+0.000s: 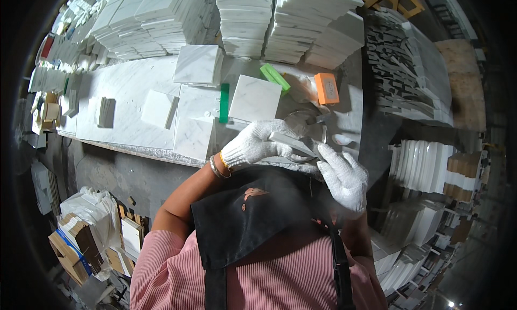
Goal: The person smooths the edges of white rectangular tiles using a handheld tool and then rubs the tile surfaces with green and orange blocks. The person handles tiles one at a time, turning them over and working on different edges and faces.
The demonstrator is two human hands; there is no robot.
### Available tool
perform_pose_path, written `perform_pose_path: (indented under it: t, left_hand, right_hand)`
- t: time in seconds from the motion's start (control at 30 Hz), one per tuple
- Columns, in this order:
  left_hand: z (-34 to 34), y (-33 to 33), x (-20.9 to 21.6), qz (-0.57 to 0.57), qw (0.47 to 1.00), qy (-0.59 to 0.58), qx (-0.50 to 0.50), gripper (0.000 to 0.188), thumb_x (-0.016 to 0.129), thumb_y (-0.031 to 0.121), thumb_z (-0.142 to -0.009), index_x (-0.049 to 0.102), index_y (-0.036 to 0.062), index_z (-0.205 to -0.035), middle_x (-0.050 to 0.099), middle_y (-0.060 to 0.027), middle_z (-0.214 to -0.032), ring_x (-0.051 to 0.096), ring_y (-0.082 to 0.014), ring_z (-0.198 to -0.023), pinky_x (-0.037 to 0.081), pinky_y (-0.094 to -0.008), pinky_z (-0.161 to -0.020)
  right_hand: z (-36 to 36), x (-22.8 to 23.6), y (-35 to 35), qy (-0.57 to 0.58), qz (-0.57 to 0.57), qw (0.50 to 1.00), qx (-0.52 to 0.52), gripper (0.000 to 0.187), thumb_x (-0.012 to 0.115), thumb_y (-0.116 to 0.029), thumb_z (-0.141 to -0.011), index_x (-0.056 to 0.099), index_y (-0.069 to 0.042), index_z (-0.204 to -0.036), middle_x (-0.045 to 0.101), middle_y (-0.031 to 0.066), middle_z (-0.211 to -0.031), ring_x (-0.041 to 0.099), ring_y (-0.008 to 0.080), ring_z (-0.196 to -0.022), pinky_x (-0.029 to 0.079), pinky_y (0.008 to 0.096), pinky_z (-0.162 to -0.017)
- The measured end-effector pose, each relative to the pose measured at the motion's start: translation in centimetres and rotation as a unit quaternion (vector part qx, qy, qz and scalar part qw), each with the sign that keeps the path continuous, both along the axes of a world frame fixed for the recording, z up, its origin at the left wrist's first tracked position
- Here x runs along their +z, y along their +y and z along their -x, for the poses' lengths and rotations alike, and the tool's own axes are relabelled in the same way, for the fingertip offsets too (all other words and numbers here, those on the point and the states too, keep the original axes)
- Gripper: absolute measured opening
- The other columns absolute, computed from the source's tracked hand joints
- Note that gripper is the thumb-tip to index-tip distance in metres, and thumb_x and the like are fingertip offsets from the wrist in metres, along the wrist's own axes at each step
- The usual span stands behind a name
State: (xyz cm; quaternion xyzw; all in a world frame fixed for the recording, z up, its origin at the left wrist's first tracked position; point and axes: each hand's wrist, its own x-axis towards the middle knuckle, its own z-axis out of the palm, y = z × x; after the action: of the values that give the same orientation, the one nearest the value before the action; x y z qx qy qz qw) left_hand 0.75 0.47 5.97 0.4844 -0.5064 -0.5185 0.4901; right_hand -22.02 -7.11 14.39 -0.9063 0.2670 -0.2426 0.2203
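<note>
My left hand (257, 143), in a white knit glove, grips a white marble tile (291, 141) that I see nearly edge-on above the table's near edge. Close to the tile's right end is my gloved right hand (346, 180), its fingers bent together around something thin and greyish that I cannot make out. Just beyond my hands lies a flat square marble tile (255, 98). A green strip (224, 103) is left of it, a bright green block (275, 78) behind it, and an orange block (326, 88) stands to the right.
Tall stacks of marble tiles (245, 22) line the table's far side. More tiles (194, 138) lie on the worktable (126, 86) to the left. Narrow stone pieces (393, 57) are piled at the right. Wrapped stacks (420, 164) stand on the floor, and cardboard (81, 240) at the lower left.
</note>
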Motion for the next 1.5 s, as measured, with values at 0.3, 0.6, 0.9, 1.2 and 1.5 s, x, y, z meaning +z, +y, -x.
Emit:
perform_pose_path:
  t: [0.3, 0.6, 0.9, 1.2, 1.5]
  left_hand:
    - [0.2, 0.1, 0.3, -0.026, 0.999, 0.018, 0.001, 0.031, 0.080, 0.015, -0.081, 0.068, 0.0037, -0.107, 0.070, -0.0061, -0.098, 0.064, -0.0160, -0.091, 0.051, -0.0320, -0.082]
    - [0.4, -0.1, -0.1, 0.025, 1.000, 0.009, 0.013, 0.036, 0.081, 0.018, -0.079, 0.068, 0.0009, -0.108, 0.068, -0.0100, -0.100, 0.065, -0.0220, -0.089, 0.052, -0.0345, -0.080]
    - [0.5, 0.2, -0.2, -0.018, 0.998, 0.054, 0.023, 0.036, 0.080, 0.018, -0.079, 0.069, 0.0017, -0.109, 0.069, -0.0078, -0.100, 0.065, -0.0179, -0.088, 0.052, -0.0324, -0.076]
    - [0.5, 0.4, -0.5, 0.007, 1.000, 0.014, 0.027, 0.029, 0.077, 0.015, -0.082, 0.070, 0.0021, -0.107, 0.068, -0.0058, -0.099, 0.064, -0.0148, -0.083, 0.052, -0.0292, -0.073]
    - [0.4, 0.0, 0.5, -0.009, 0.999, -0.027, 0.024, 0.032, 0.079, 0.016, -0.080, 0.068, 0.0019, -0.108, 0.069, -0.0067, -0.097, 0.065, -0.0155, -0.084, 0.052, -0.0297, -0.074]
  right_hand:
    - [-1.2, 0.1, 0.7, 0.015, 0.061, 0.998, 0.025, 0.033, 0.077, -0.005, -0.080, 0.072, -0.004, -0.112, 0.070, 0.0108, -0.088, 0.067, 0.0254, -0.070, 0.054, 0.0335, -0.062]
    - [-1.3, -1.2, 1.1, 0.005, 0.076, 0.997, 0.010, 0.036, 0.079, -0.012, -0.078, 0.074, -0.010, -0.113, 0.069, 0.0069, -0.084, 0.064, 0.0205, -0.063, 0.053, 0.0313, -0.056]
    - [-0.7, -1.3, 1.7, 0.058, 0.075, 0.995, -0.012, 0.034, 0.076, -0.004, -0.080, 0.072, -0.006, -0.114, 0.064, 0.0103, -0.078, 0.064, 0.0236, -0.063, 0.051, 0.0336, -0.056]
    - [-0.3, -0.9, 2.1, 0.048, 0.039, 0.997, -0.051, 0.033, 0.073, 0.000, -0.081, 0.070, -0.001, -0.115, 0.067, 0.0147, -0.084, 0.066, 0.0255, -0.068, 0.053, 0.0338, -0.061]
    - [-1.5, -0.5, 2.0, 0.025, 0.074, 0.997, 0.026, 0.025, 0.071, 0.002, -0.080, 0.070, 0.003, -0.106, 0.071, 0.0166, -0.101, 0.068, 0.0273, -0.074, 0.055, 0.0347, -0.065]
